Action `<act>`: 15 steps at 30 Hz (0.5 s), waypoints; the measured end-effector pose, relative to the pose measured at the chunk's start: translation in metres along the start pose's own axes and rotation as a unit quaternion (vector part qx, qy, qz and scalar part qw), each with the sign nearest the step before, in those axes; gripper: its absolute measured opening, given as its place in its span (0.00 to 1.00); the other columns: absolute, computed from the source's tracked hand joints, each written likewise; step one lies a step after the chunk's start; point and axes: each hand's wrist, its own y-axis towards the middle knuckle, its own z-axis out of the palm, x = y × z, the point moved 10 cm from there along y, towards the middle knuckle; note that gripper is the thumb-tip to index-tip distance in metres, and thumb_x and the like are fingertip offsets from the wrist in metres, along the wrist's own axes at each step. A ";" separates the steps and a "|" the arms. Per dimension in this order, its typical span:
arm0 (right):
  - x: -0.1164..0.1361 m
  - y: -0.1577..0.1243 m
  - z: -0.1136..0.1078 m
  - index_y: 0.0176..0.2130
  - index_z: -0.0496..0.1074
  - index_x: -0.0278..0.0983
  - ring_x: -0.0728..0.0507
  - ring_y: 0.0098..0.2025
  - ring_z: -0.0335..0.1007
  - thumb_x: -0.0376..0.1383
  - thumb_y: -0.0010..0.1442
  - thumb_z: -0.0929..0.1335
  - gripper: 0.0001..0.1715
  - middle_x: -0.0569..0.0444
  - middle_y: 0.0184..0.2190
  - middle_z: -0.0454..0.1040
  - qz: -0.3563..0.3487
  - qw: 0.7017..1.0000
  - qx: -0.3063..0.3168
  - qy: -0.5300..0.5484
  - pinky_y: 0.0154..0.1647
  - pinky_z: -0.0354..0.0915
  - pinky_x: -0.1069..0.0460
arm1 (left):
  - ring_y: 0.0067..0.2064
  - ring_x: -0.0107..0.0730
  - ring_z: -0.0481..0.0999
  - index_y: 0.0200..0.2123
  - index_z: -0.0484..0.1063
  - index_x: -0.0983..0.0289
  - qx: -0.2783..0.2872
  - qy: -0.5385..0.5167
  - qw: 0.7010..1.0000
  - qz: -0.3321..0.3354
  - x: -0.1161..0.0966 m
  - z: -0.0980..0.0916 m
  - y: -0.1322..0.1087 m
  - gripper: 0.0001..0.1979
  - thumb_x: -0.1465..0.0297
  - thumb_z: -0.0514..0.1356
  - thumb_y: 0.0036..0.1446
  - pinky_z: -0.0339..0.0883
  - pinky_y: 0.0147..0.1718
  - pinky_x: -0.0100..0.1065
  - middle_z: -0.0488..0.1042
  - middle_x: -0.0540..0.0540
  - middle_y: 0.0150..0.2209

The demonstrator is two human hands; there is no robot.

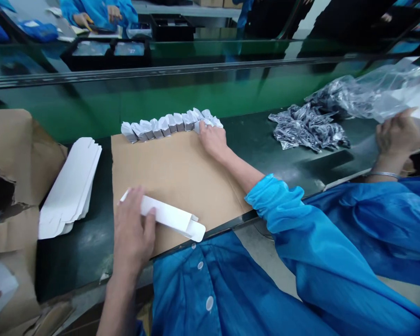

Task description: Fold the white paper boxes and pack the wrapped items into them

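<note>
My left hand [135,228] is closed round a slim white carton [170,214], whose right end is open with a flap sticking out. The carton lies low over a brown cardboard sheet [168,170]. Along the sheet's far edge stands a row of small white folded-paper pieces [157,127], leaning side by side. At the right end of that row, my right hand [212,137] has its fingers curled on one of the pieces. Its fingertips are partly hidden. To the left of the sheet lies a stack of flattened white cartons [70,189].
A torn brown cardboard box [17,186] stands at the left edge. Plastic-wrapped dark parts [310,126] lie right of the sheet. A co-worker's hand [401,135] is beside a clear plastic bag [374,91]. A green barrier [182,93] runs behind; black trays [107,51] stand beyond it.
</note>
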 end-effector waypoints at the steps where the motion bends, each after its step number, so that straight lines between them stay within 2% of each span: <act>1: 0.000 -0.001 0.000 0.54 0.67 0.27 0.37 0.44 0.72 0.29 0.66 0.58 0.19 0.35 0.46 0.76 -0.002 1.000 0.000 0.003 0.40 0.61 0.48 | 0.69 0.53 0.57 0.67 0.56 0.56 0.065 0.024 0.995 0.070 -0.015 0.008 -0.004 0.29 0.60 0.55 0.64 0.48 0.65 0.60 0.63 0.63 0.65; 3: -0.002 -0.004 -0.004 0.54 0.67 0.30 0.38 0.43 0.72 0.31 0.64 0.61 0.19 0.38 0.46 0.76 -0.015 1.000 0.003 0.013 0.40 0.61 0.49 | 0.67 0.52 0.60 0.68 0.54 0.53 0.173 0.055 0.966 0.183 -0.036 0.023 -0.017 0.31 0.58 0.57 0.63 0.49 0.65 0.59 0.65 0.60 0.65; 5: -0.002 -0.012 -0.001 0.50 0.70 0.32 0.43 0.38 0.71 0.35 0.62 0.65 0.16 0.45 0.41 0.77 -0.055 0.994 0.057 0.076 0.37 0.61 0.51 | 0.63 0.51 0.66 0.65 0.59 0.54 0.226 0.085 0.941 0.237 -0.044 0.031 -0.021 0.27 0.59 0.56 0.64 0.55 0.62 0.57 0.69 0.59 0.62; 8: 0.003 -0.039 0.010 0.42 0.74 0.32 0.48 0.30 0.69 0.37 0.62 0.66 0.12 0.51 0.30 0.76 -0.115 0.955 0.184 0.203 0.33 0.60 0.54 | 0.49 0.52 0.73 0.58 0.69 0.58 0.229 0.151 0.935 0.225 -0.041 0.038 -0.007 0.21 0.61 0.56 0.64 0.67 0.48 0.51 0.76 0.63 0.48; 10: 0.002 -0.058 0.009 0.42 0.75 0.31 0.46 0.34 0.70 0.38 0.62 0.67 0.13 0.49 0.34 0.77 -0.120 0.951 0.186 0.217 0.37 0.62 0.52 | 0.42 0.53 0.73 0.57 0.70 0.62 0.220 0.195 0.938 0.182 -0.037 0.042 0.005 0.24 0.57 0.57 0.62 0.69 0.40 0.48 0.74 0.65 0.41; 12: 0.009 -0.077 0.003 0.48 0.74 0.33 0.42 0.45 0.70 0.39 0.62 0.68 0.17 0.46 0.44 0.76 -0.164 0.957 0.151 0.184 0.45 0.63 0.49 | 0.43 0.54 0.73 0.62 0.65 0.64 0.219 0.206 0.942 0.152 -0.038 0.046 0.011 0.29 0.58 0.57 0.62 0.69 0.40 0.48 0.73 0.66 0.44; 15: 0.031 -0.105 0.003 0.56 0.70 0.35 0.38 0.54 0.65 0.37 0.62 0.68 0.22 0.44 0.51 0.72 -0.258 0.947 0.145 0.129 0.53 0.61 0.45 | 0.55 0.52 0.70 0.66 0.59 0.56 0.256 0.158 0.938 0.171 -0.050 0.060 0.006 0.27 0.67 0.54 0.64 0.67 0.49 0.48 0.66 0.65 0.60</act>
